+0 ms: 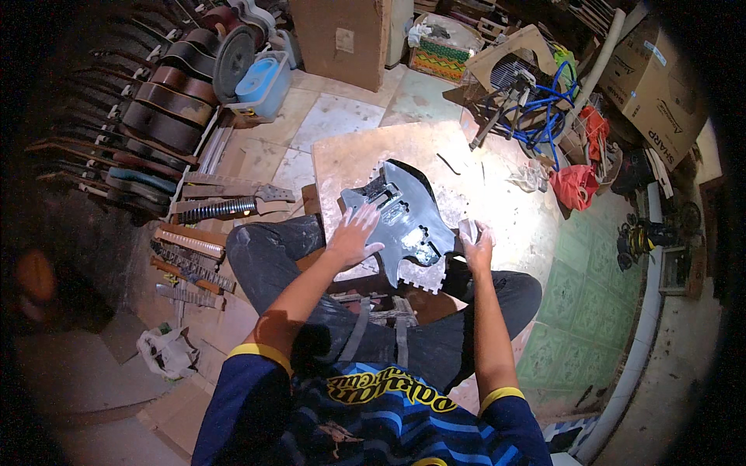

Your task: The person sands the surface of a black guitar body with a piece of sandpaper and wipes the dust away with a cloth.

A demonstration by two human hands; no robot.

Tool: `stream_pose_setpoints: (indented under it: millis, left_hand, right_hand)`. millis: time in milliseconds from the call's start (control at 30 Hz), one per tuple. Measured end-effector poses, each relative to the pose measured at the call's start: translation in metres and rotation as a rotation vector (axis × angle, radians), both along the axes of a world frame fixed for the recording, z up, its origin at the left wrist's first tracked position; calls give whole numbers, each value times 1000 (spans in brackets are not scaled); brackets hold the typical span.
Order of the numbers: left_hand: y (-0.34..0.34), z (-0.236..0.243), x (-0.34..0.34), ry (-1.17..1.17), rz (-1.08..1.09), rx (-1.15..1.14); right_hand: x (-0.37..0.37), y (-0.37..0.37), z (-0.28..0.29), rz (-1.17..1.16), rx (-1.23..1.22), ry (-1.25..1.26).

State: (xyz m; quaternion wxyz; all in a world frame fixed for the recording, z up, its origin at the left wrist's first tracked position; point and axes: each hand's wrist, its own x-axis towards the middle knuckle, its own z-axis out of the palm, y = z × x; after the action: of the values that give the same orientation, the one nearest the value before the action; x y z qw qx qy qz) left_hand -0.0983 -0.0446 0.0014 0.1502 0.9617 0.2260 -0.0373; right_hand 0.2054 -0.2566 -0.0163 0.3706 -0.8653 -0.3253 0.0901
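Observation:
An electric guitar body (413, 213), dusty grey on its face and glossy black along its far edge, lies flat with its routed cavities facing up. Under it are a pale foam mat (423, 278) with a toothed edge and a low wooden board (342, 147). My left hand (356, 235) rests on the left part of the body, its whitened fingers stretched out. Just off the body's right edge, my right hand (477, 247) pinches a small pale folded piece of sandpaper (468, 230).
Several guitars (167, 109) stand in a row at the far left. Guitar necks (233, 206) lie on the floor left of my knee. A cardboard panel (342, 43), a blue tub (260, 81), coiled blue hose (556, 97) and a red bag (575, 186) surround the board.

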Motion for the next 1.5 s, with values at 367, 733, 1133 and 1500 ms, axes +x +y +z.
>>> stream_pose_setpoints:
  millis: [367,733,1133,1500]
  left_hand:
    - [97,-23,28,-268,702,-417]
    - [143,-73,-9,-599,870,-733]
    - [153,-74,-1,-433,968,-611]
    - [83,-26,31,-283,869,-276]
  right_hand:
    - [-45,-19,4,-5,-39,193]
    - [-61,-3,0,37,-22,198]
    - [-64,3,14,22,-80,194]
    - [-47,-3,8,-17,-108,383]
